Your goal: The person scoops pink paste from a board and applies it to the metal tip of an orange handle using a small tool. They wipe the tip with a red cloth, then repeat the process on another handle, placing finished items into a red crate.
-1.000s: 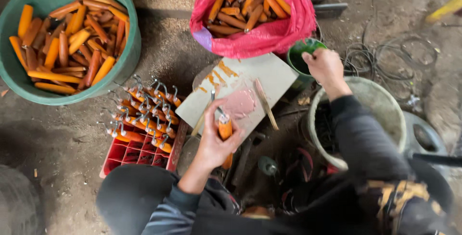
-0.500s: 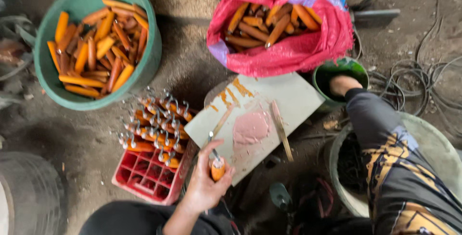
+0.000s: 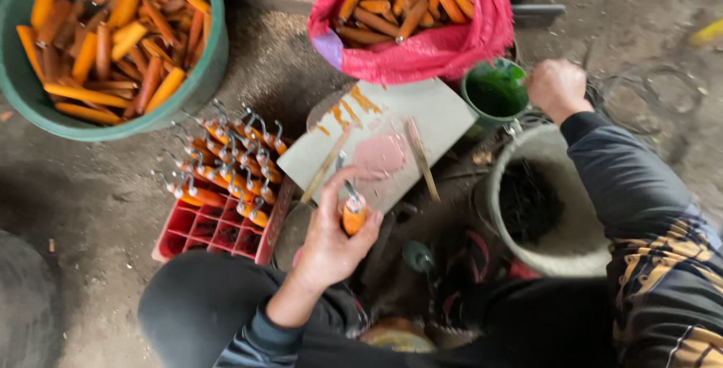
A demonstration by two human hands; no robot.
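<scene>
The orange-handled tool (image 3: 352, 213) sits low at centre, metal tip up, gripped by the left hand (image 3: 331, 244) over the near edge of the white board (image 3: 444, 116). At two o'clock the right hand (image 3: 556, 85) is closed beside the green cup (image 3: 493, 95); what it holds I cannot tell. At nine o'clock, a red crate (image 3: 207, 229) of finished tools; at eleven, a green tub (image 3: 199, 74).

A green tub (image 3: 197, 82) heaped with orange handles (image 3: 105, 36) sits on the dirt floor, near a pink sack (image 3: 444, 51) holding more. A red crate (image 3: 215, 229) carries hooked pieces beside a stained white board (image 3: 444, 112) and a grey bucket (image 3: 561, 259).
</scene>
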